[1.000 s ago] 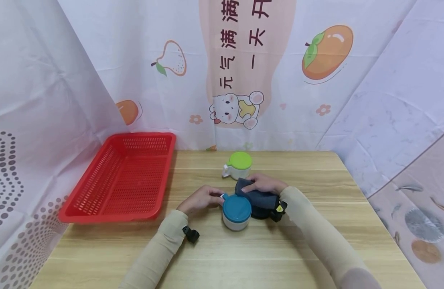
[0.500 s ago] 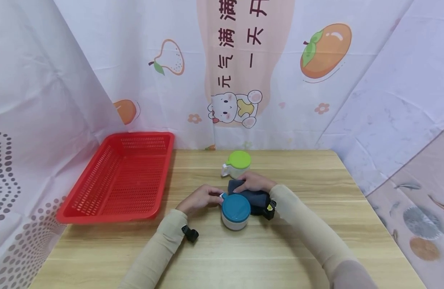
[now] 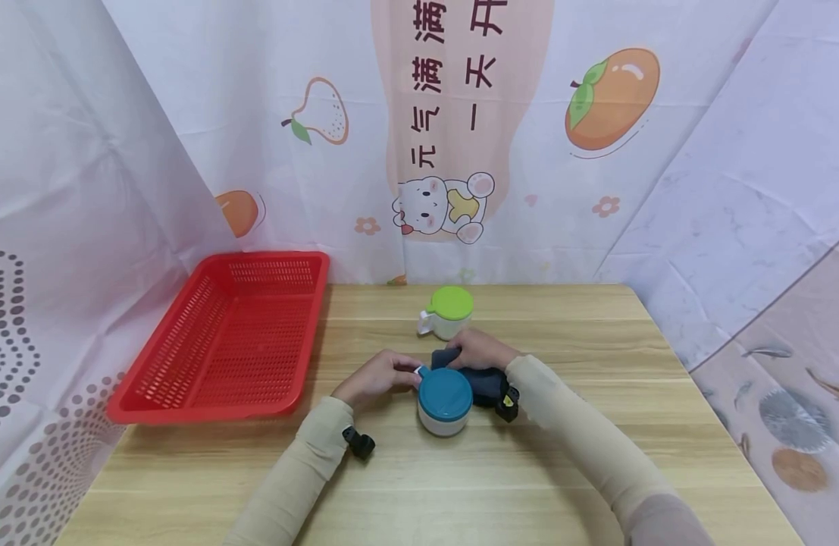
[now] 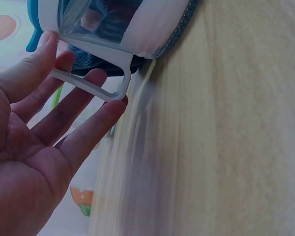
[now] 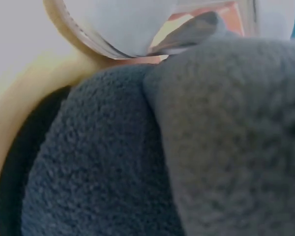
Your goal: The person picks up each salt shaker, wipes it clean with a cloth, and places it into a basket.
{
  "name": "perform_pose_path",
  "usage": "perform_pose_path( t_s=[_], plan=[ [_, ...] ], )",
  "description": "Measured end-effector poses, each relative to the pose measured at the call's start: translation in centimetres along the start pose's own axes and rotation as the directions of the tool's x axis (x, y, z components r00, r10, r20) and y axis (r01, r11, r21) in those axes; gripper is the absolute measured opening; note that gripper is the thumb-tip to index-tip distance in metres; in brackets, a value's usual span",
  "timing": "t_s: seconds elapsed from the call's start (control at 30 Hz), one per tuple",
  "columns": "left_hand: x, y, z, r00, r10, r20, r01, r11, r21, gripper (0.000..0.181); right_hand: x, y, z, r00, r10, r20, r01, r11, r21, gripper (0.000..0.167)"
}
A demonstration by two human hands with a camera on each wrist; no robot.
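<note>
A clear jar with a blue lid [image 3: 446, 394] and a white handle [image 4: 119, 93] stands near the middle of the table. At its left, my left hand [image 3: 380, 377] holds the handle, thumb near the lid and fingertips around the white loop in the left wrist view. On the jar's far right side, my right hand [image 3: 482, 350] grips a dark blue-grey cloth [image 3: 483, 384] against the jar. Fleecy folds of the cloth fill most of the right wrist view, with the jar's clear wall beyond; the right fingers are mostly hidden there.
A similar jar with a green lid [image 3: 452, 303] stands just behind, near the table's back edge. On the left lies a red plastic basket [image 3: 201, 415]. A printed curtain [image 3: 528, 227] hangs along the back of the wooden table [image 3: 405, 500].
My right hand has moved left with the cloth, which now sits lower behind and beside the blue-lidded jar. The left hand keeps its hold on the handle.
</note>
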State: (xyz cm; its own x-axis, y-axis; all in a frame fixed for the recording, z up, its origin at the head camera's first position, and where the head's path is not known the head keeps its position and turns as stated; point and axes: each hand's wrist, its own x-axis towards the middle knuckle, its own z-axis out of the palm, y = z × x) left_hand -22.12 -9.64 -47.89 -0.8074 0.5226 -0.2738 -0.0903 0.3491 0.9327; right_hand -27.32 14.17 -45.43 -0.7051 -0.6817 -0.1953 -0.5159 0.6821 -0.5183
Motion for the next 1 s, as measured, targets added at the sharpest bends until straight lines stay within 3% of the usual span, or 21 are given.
perform_pose_path(
  t_s=[0.17,0.3,0.5,0.67,0.73,1.0],
  plan=[
    [0.0,-0.1,0.0,1.0,-0.004,-0.002,0.004,1.0,-0.01,0.028,-0.4,-0.2,-0.1,1.0,0.003,-0.002,-0.003,0.998,-0.07,0.007],
    [0.0,-0.1,-0.1,1.0,-0.006,-0.005,0.006,1.0,-0.008,0.029,-1.0,0.0,-0.2,0.999,0.037,0.0,-0.037,0.997,-0.063,0.011],
    [-0.2,-0.2,0.0,1.0,0.006,-0.023,-0.006,1.0,0.003,0.032,-2.3,1.3,0.1,0.994,0.111,0.021,-0.112,0.984,0.136,0.017],
    [-0.3,-0.2,0.1,0.999,0.004,-0.037,-0.003,1.0,0.007,0.033,-3.3,1.9,0.4,0.979,0.198,0.044,-0.201,0.923,0.329,0.022],
    [-0.4,-0.1,0.1,0.999,0.001,-0.042,0.0,1.0,0.01,0.032,-3.7,2.0,0.5,0.973,0.225,0.051,-0.228,0.902,0.366,0.022],
    [-0.3,-0.3,0.2,0.999,0.003,-0.053,-0.002,1.0,0.01,0.031,-4.7,2.2,0.9,0.96,0.278,0.024,-0.262,0.867,0.424,0.026]
  ],
)
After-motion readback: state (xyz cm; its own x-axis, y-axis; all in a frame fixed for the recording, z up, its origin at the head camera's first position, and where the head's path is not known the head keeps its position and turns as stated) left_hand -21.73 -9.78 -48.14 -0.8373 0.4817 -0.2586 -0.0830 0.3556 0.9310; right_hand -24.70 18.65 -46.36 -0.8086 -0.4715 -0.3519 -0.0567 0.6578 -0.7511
